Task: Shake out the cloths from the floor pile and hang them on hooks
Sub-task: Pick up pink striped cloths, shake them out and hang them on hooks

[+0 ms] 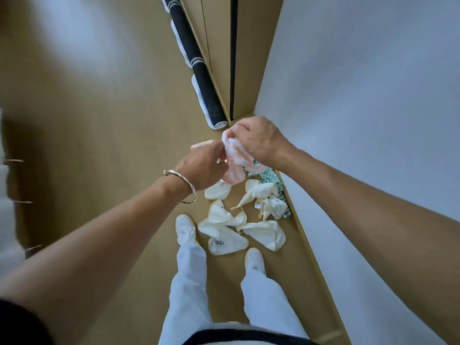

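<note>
A pink-and-white cloth [232,159] hangs bunched between both hands, well above the floor. My left hand [204,165], with a metal bangle on the wrist, pinches its left edge. My right hand [256,140] grips the cloth's top from the right. Below them lies the floor pile [239,225] of several cream cloths with yellow trim, spread between my feet and the wall. A green-patterned cloth [272,179] sits at the pile's far side against the wall. Hooks [15,161] stick out of the wall at the far left.
A white wall [361,95] runs along the right with a wooden skirting. A rolled black mat [199,75] lies on the tan floor ahead beside a wooden door frame [219,58]. My white shoes [185,229] stand beside the pile.
</note>
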{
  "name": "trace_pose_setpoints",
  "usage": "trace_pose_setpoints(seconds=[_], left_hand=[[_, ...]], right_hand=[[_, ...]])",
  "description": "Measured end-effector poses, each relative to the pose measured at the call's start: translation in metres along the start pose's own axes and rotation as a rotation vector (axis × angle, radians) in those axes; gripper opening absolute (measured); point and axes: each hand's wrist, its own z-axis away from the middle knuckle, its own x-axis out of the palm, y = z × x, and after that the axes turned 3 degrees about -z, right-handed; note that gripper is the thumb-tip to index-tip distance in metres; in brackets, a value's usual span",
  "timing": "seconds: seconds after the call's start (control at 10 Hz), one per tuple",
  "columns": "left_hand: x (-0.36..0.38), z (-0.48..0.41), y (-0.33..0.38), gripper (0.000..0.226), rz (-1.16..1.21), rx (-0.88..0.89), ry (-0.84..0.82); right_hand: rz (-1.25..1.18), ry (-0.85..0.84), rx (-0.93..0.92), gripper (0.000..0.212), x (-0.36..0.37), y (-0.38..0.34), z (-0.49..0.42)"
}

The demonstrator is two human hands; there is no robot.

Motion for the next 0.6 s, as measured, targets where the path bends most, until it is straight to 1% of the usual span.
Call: trace_pose_setpoints(seconds=[0.1, 0.2, 0.3, 0.4, 0.5, 0.6], left_hand=[[-0.017, 0.073, 0.04, 0.049, 0.108, 0.037, -0.02], [-0.023, 0.121, 0.067, 0.072, 0.161, 0.169, 0.122], [-0.024, 0.161, 0.07, 0.091, 0.084, 0.126, 0.226], [-0.035, 0.206, 0.068, 0.06, 0.029, -0.026, 0.387], [-0.05, 0.248, 0.061, 0.031, 0.108, -0.209, 0.48], [-0.06, 0.29, 0.05, 0.016, 0.207, -0.32, 0.529]], right_hand=[[-0.146, 0.037, 0.016, 0.033, -0.032, -0.032, 0.061], [-0.235, 0.066, 0.036, 0.031, -0.043, -0.051, 0.099], [-0.254, 0.032, -0.04, 0.031, -0.042, -0.065, 0.117], [-0.227, -0.062, -0.098, 0.031, -0.032, -0.091, 0.135], [0.003, -0.155, -0.237, 0.035, -0.015, -0.108, 0.152], [0.246, -0.321, -0.328, 0.048, 0.013, -0.125, 0.171]])
